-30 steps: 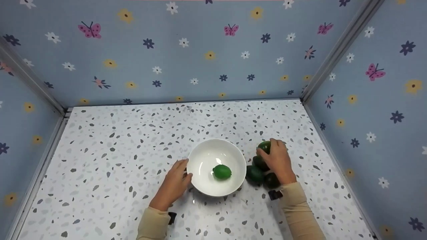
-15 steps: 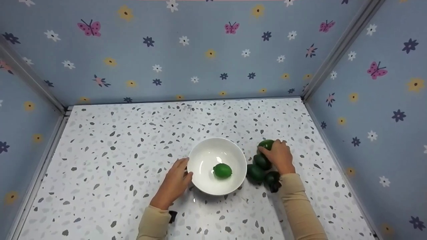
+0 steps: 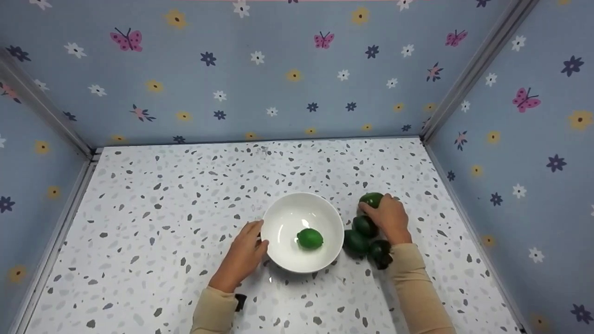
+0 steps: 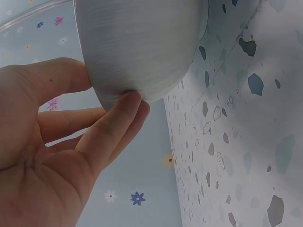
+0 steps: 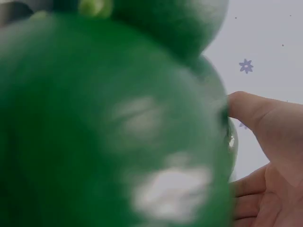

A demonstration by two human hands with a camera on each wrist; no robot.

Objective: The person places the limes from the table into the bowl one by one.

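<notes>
A white bowl (image 3: 301,204) stands on the table with one bright green lime (image 3: 310,238) in it. My left hand (image 3: 241,255) touches the bowl's outer left side; in the left wrist view, the thumb and fingertips rest against the bowl's wall (image 4: 142,47). Right of the bowl, my right hand (image 3: 387,218) holds a darker green lime (image 3: 371,200) between thumb and fingers. Three more dark limes (image 3: 356,243) lie bunched between that hand and the bowl. One big blurred lime (image 5: 94,123) fills most of the right wrist view, hiding part of the held one.
The speckled white tabletop (image 3: 195,185) is walled at the back and sides by blue panels (image 3: 278,60) with flowers and butterflies. A small black device (image 3: 383,262) at the right wrist sits over the nearest lime.
My right hand has shifted slightly away from the dark limes, showing more of the lime in its grip and those beside it. My left hand and the bowl keep their places.
</notes>
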